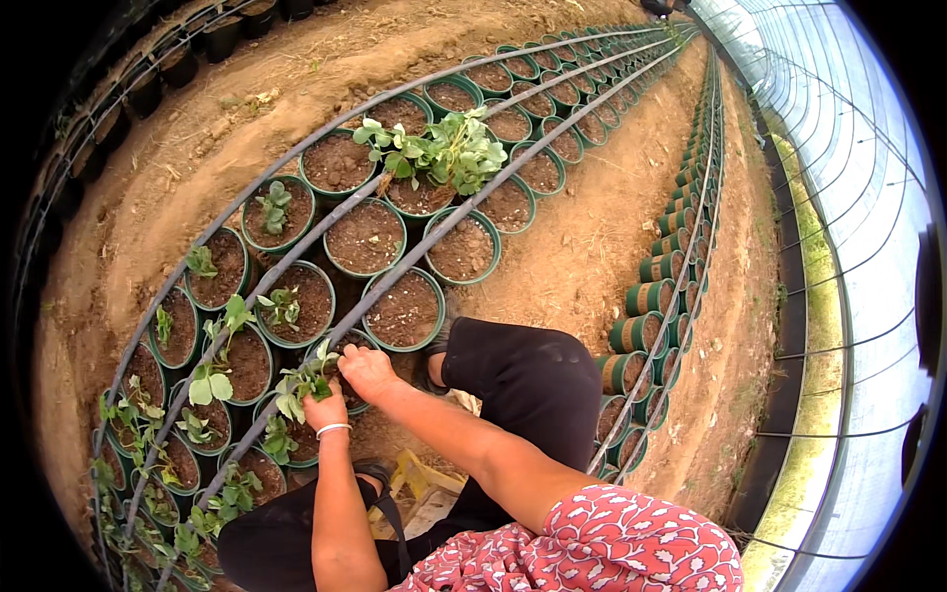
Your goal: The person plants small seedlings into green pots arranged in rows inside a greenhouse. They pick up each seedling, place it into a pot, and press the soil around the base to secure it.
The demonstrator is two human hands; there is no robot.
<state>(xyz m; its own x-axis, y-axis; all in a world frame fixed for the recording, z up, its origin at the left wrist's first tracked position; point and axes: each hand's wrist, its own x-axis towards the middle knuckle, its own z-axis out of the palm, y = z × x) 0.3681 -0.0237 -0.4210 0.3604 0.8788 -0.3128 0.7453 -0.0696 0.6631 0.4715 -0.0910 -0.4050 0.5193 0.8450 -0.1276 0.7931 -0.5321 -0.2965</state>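
Observation:
My left hand [325,408], with a white band at the wrist, grips a leafy seedling [305,386], which looks like a strawberry plant. Close beside it, my right hand [367,372] reaches with bent fingers over a green-rimmed pot [353,340]. Its fingertips are hidden, so I cannot tell if they pinch anything. Just beyond stands a pot of bare brown soil [403,307]. A bunch of loose seedlings [451,152] with exposed roots lies across the pots farther up the row.
Grey pipes [459,214] run lengthwise over the pot rows. Potted seedlings [275,207] stand to the left. Another row of green pots [651,296] lies to the right, across a dirt path [570,259]. Below me is a yellowish stool or crate [425,481]. A plastic-covered greenhouse wall [873,244] curves at right.

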